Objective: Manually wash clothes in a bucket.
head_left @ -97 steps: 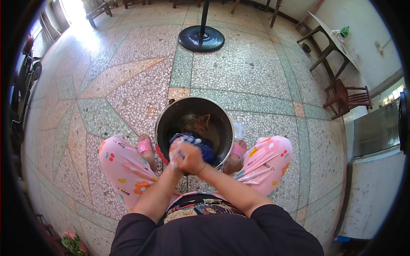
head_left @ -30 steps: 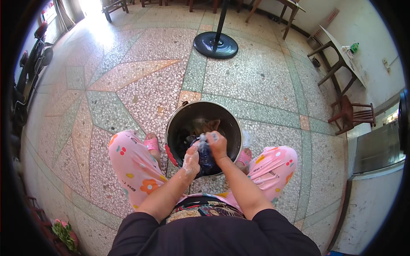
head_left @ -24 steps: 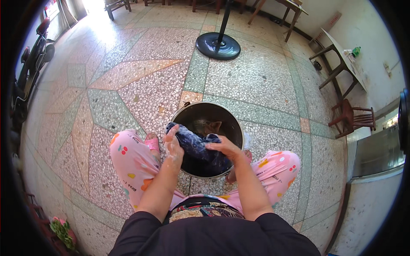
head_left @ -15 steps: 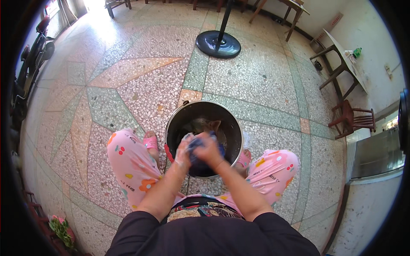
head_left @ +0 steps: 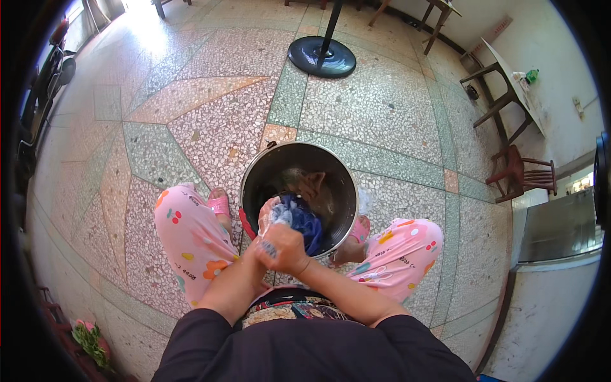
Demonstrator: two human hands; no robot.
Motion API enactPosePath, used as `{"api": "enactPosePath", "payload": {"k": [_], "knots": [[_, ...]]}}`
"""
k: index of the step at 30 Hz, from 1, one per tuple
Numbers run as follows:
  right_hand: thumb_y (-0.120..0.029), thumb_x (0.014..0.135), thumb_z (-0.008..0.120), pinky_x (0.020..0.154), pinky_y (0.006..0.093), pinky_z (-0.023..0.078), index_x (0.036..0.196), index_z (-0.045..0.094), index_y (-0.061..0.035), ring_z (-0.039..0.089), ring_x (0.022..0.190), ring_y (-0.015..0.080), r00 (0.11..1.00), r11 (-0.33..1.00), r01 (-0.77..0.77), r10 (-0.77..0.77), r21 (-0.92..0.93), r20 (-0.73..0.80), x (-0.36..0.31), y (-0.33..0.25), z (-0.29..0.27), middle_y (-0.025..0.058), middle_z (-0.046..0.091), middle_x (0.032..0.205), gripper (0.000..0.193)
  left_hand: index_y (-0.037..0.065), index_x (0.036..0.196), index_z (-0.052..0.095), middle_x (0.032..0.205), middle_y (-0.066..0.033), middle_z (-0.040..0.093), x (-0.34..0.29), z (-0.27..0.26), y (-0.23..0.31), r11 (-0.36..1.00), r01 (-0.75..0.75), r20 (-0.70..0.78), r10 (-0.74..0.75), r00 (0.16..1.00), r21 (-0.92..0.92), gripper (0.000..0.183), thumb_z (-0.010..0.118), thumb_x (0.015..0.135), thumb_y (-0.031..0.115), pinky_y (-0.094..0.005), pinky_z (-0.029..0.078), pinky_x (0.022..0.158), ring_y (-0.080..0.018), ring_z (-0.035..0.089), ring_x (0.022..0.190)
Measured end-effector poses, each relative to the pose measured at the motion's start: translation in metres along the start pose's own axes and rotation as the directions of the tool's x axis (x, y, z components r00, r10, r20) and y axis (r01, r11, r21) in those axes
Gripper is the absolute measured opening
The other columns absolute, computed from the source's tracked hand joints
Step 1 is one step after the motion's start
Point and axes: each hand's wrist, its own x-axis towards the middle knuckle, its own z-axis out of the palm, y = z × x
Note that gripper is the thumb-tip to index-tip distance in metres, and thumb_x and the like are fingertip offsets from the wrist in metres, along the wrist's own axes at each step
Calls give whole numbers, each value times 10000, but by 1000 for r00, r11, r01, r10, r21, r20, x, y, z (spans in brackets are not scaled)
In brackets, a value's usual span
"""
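Observation:
A round metal bucket point(head_left: 349, 191) with a red handle grip point(head_left: 246, 224) stands on the floor between my feet. A wet blue cloth point(head_left: 310, 230), whitened by what looks like suds, hangs over its near part. My left hand point(head_left: 265, 215) is closed around the cloth's left side, low at the rim. Nearer to me, my right hand point(head_left: 284, 247) makes a fist over my left wrist; a greyish-blue bit of fabric shows between its fingers. A brown cloth point(head_left: 312, 183) lies inside the bucket toward the far side.
My legs in pink patterned trousers point(head_left: 197, 239) flank the bucket, with pink sandals point(head_left: 219, 205) beside it. Ahead stands a black round pole base point(head_left: 322, 58). A small wooden chair point(head_left: 523, 173) and a table point(head_left: 514, 89) are at the right, a motorbike point(head_left: 44, 95) at the left.
My right hand has moved toward me and left, from over the bucket to above my left wrist. More of the blue cloth and the bucket's inside now shows.

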Motion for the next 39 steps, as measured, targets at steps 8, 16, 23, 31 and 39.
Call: {"api": "enactPosePath", "payload": {"k": [8,16,23,31,39], "knots": [[-246,679,632,536,379,460,631,527,-84,558,602,298,927,909,-350,301,-226,-225,14,76,-13,119,546,658,199,111,866,547,815,-16,565,-6,12,31,402,765,352,-713,606,-503,166,463,853,254,-283,443,710,-133,532,709],[-231,665,647,567,359,458,715,575,-83,556,643,298,995,994,-99,100,36,-24,7,13,-10,121,554,702,172,49,1032,533,966,-94,564,-37,4,-90,689,275,40,-336,941,-670,290,417,846,238,-330,433,837,-209,543,915],[-195,702,571,733,425,408,915,530,-63,517,833,323,932,769,-340,199,-541,-303,16,106,-58,124,553,879,254,82,988,588,1029,-39,560,55,7,60,18,718,423,-797,431,-696,251,487,841,258,-310,353,916,-159,494,985],[-399,709,580,851,394,431,1062,558,-44,542,991,353,557,757,-484,653,-439,513,-6,53,-21,222,569,1007,500,30,952,547,861,-63,584,72,-4,95,81,694,576,-493,652,-715,226,564,730,72,-294,484,751,-168,584,780],[-143,809,561,674,358,530,994,586,-12,623,784,196,649,230,-452,747,862,141,42,54,-71,87,625,905,228,-4,1141,475,1032,-133,582,97,-34,35,786,465,295,-369,882,-408,445,499,697,1,-307,417,878,-245,563,956]]}}
